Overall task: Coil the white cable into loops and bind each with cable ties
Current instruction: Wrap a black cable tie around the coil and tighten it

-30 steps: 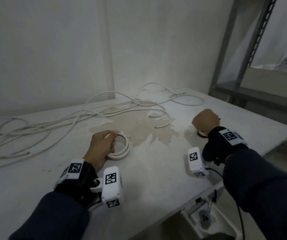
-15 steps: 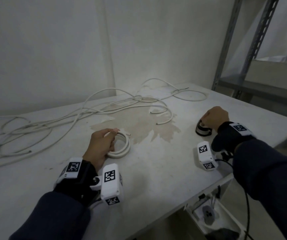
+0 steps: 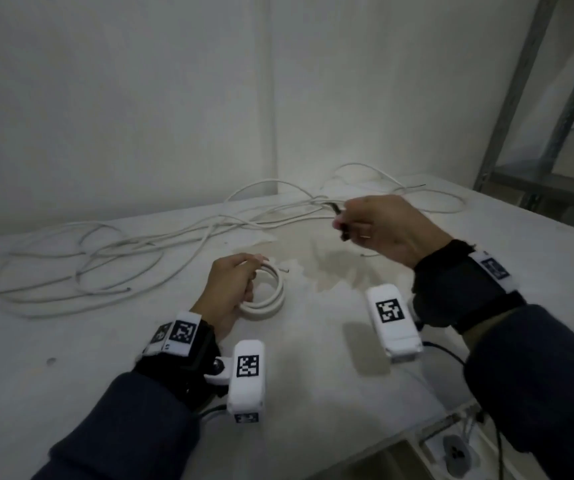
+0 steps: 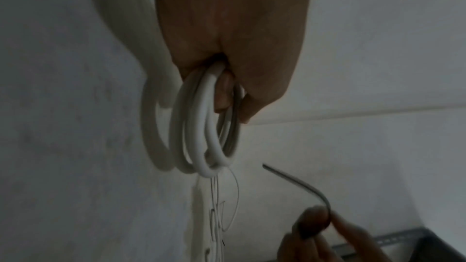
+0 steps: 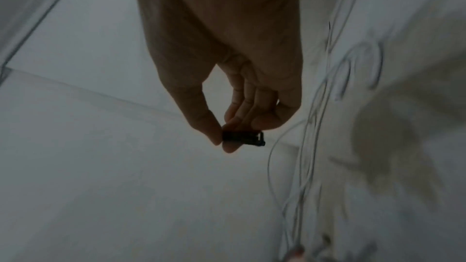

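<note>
The left hand (image 3: 232, 289) grips the white coil (image 3: 268, 299) on the counter (image 3: 313, 375); right-hand fingers (image 5: 214, 127) pinch a black cable tie (image 4: 297, 183). Thread the tie's tip through the coil's centre, keeping the loops stacked.

Coiled white cable (image 3: 267, 299) — smooth, slightly glossy plastic sheath; desk (image 3: 313, 393) matt and stained; shelf frame (image 3: 521, 98) at two o'clock — dull grey metal.

White cable coil (image 3: 267, 295): several tight loops, resting on the table. Loose cable (image 3: 105, 258) sprawls behind. Black cable tie (image 3: 340, 221): bent, raised.
</note>
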### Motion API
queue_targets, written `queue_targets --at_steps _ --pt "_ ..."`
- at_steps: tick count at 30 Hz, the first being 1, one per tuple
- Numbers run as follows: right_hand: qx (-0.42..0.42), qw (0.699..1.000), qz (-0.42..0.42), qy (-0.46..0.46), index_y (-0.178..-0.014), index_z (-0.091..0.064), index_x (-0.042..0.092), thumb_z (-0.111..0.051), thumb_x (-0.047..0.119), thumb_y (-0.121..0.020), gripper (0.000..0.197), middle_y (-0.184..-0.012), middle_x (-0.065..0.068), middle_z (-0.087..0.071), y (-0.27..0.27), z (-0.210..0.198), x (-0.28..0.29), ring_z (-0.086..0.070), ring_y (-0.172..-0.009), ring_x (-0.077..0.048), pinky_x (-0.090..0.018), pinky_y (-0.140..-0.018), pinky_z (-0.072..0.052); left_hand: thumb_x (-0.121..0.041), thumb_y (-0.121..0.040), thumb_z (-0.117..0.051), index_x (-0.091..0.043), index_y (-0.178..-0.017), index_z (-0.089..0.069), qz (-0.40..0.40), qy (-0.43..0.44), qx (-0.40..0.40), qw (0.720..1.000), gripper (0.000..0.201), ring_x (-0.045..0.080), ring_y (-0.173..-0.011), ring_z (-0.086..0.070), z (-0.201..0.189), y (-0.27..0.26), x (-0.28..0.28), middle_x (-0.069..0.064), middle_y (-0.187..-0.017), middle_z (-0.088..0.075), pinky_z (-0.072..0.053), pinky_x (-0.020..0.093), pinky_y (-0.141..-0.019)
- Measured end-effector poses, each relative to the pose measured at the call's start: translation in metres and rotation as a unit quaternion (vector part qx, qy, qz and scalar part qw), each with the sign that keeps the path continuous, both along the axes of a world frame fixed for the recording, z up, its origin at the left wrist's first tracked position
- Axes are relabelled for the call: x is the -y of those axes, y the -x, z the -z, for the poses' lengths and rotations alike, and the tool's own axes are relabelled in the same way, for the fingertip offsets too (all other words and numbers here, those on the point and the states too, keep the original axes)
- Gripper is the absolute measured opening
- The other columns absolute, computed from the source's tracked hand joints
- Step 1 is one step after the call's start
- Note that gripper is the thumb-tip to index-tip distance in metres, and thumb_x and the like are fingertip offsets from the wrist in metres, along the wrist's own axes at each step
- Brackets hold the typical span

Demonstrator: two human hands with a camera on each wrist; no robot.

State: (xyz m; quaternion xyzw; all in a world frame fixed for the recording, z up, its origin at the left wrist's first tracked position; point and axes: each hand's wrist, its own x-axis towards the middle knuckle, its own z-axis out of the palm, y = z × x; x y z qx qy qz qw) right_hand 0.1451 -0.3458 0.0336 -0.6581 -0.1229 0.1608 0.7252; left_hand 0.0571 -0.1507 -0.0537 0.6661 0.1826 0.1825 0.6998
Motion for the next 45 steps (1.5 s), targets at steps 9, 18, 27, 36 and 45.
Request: queue_targets --at_steps 9,18,27,36,45 --pt "-0.215 0.943 -0.205 -0.151 -0.072 -0.058 0.001 -0.051 -0.011 -0.085 0.019 -0.063 -0.014 -0.061 0.071 0.035 -0.159 -0.061 -0.064 -0.02 -0.022 -0.055 -0.056 -0.007 -0.093 -0.056 -0.007 -0.076 -0.068 -0.113 -0.035 -0.005 0.993 0.02 0.005 -0.036 -0.028 -0.003 0.072 -0.096 0.001 -0.055 -0.036 -0.022 0.015 -0.035" --pt "-0.081 0.963 -0.256 -0.031 -0.072 -0.058 0.006 -0.058 -0.014 -0.08 0.022 -0.078 -0.013 -0.068 0.08 0.067 -0.197 -0.069 -0.075 -0.021 -0.027 -0.071 -0.06 -0.015 -0.093 -0.059 -0.008 -0.071 -0.064 -0.119 -0.025 -0.012 0.993 0.023 0.008 -0.034 -0.031 0.014 0.074 -0.111 0.001 -0.052 -0.045 -0.025 0.016 -0.036" --pt "0.023 0.97 -0.239 0.035 -0.09 -0.066 0.002 -0.066 -0.001 -0.081 0.01 -0.085 -0.011 -0.072 0.082 0.069 -0.187 -0.07 -0.074 -0.013 -0.018 -0.06 -0.052 -0.03 -0.092 -0.062 -0.005 -0.073 -0.068 -0.129 -0.078 0.004 0.989 0.032 0.007 -0.033 -0.034 0.017 0.074 -0.105 -0.004 -0.046 -0.05 -0.026 0.017 -0.038" --pt "0.106 0.97 -0.213 0.049 -0.082 -0.065 0.01 -0.07 -0.001 -0.077 0.013 -0.07 -0.011 -0.071 0.09 0.064 -0.184 -0.066 -0.059 -0.011 -0.014 -0.046 -0.039 -0.021 -0.089 -0.058 0.002 -0.069 -0.067 -0.155 -0.075 -0.02 0.985 0.032 0.013 -0.039 -0.03 0.017 0.074 -0.103 0.009 -0.057 -0.047 -0.022 0.022 -0.043" --pt "0.205 0.954 -0.184 0.116 -0.068 -0.07 0.008 -0.081 -0.003 -0.064 0.016 -0.063 -0.001 -0.062 0.079 0.073 -0.186 -0.053 -0.054 -0.001 -0.012 -0.055 -0.039 -0.02 -0.085 -0.052 0.016 -0.085 -0.062 -0.168 -0.083 -0.027 0.982 0.037 0.014 -0.041 -0.03 0.015 0.073 -0.102 0.007 -0.056 -0.043 -0.023 0.025 -0.044"
